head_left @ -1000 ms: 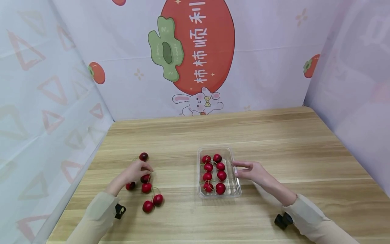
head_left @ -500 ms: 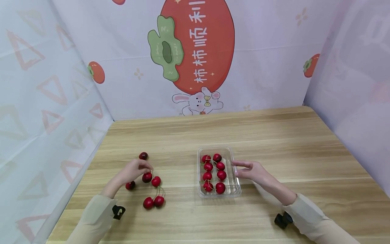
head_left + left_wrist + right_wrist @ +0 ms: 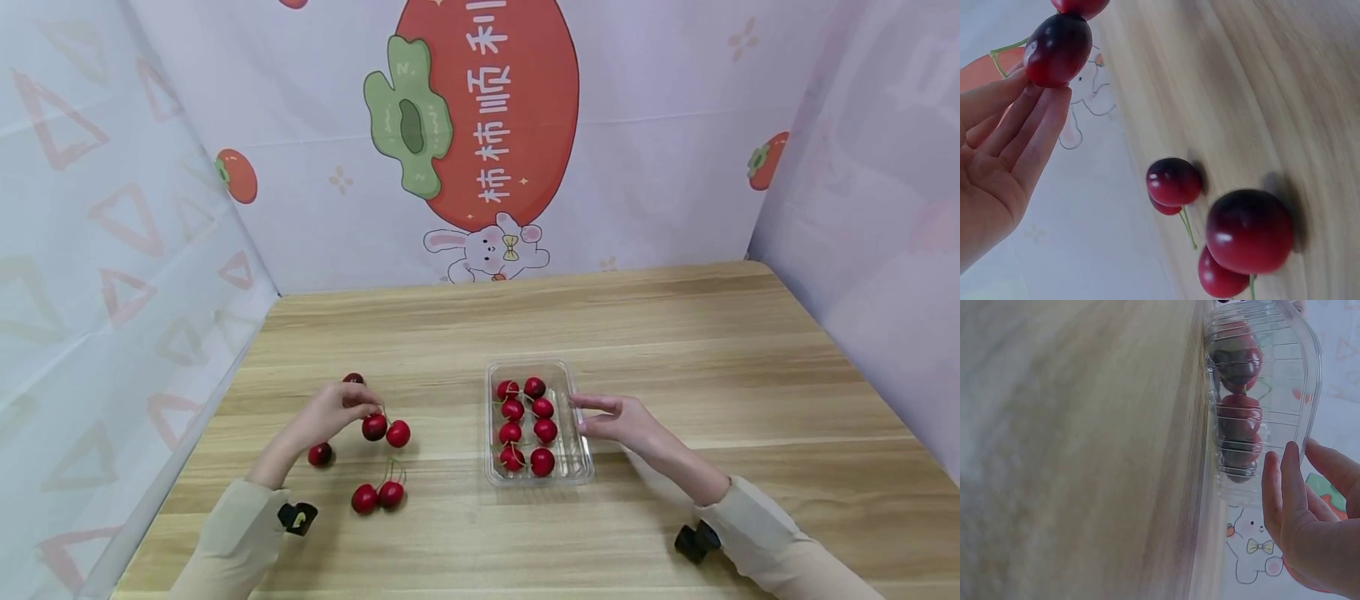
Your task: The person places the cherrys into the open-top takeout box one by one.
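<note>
My left hand pinches a joined pair of red cherries, a darker cherry against the fingertips and a brighter cherry to its right. Their green stem shows by the fingers in the left wrist view. They appear raised off the table there. My right hand is at the right side of a clear plastic container, its fairly straight fingers touching the rim. Two rows of cherries lie inside, with a strip of bare container floor along the right.
Below the left hand lies a stemmed pair of cherries on the wooden table. One cherry lies near the left wrist; another cherry is partly hidden behind the hand. A printed cloth stands behind the table.
My left hand has drawn the cherry pair away from the others, slightly up and to the right. The lower pair shifted a little earlier on. My right hand and the container have stayed put.
</note>
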Motion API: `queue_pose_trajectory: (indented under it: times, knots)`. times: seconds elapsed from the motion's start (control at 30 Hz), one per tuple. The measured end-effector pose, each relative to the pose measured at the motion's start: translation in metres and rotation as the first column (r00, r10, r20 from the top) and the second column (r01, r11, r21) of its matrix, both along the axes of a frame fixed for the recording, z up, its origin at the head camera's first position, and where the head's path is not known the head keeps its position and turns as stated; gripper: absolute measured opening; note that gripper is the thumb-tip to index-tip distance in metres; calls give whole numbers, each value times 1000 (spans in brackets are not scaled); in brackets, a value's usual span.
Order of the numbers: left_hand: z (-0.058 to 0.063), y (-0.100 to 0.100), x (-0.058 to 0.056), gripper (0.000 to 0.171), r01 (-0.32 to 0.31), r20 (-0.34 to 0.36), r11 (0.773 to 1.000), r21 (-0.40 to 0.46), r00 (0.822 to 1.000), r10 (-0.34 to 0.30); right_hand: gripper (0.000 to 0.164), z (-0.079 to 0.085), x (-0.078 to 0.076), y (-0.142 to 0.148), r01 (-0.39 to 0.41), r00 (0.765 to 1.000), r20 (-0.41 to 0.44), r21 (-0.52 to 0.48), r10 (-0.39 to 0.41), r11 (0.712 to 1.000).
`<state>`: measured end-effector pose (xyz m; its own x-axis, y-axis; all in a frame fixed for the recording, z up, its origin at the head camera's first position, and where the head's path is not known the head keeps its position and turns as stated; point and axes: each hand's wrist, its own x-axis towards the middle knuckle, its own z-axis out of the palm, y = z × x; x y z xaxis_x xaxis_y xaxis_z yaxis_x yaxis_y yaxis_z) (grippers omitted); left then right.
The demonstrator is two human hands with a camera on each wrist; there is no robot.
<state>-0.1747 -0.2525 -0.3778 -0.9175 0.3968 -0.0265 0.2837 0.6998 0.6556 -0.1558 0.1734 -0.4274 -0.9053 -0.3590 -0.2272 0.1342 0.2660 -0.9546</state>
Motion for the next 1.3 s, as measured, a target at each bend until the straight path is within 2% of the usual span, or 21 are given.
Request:
queue_pose_trajectory:
  times: [0.37, 0.63, 0.97, 1.3]
  knots:
    - [12, 20, 6, 13, -24, 18, 996, 83, 1000, 22, 51, 2, 1, 0, 2, 1000, -11, 4, -2, 1000]
    - [17, 35, 6, 17, 13, 49, 984, 178, 999, -22, 52, 0, 0, 0, 7, 1000, 6, -9, -7, 1000]
    - [27, 59, 6, 19, 37, 94, 972, 231, 994, -60, 51, 0, 0, 0, 9, 1000, 3, 6, -9, 1000]
    - [28, 83, 1, 23, 37, 107, 970, 241, 992, -65, 51, 1, 0, -1, 12, 1000, 0, 16, -12, 1000]
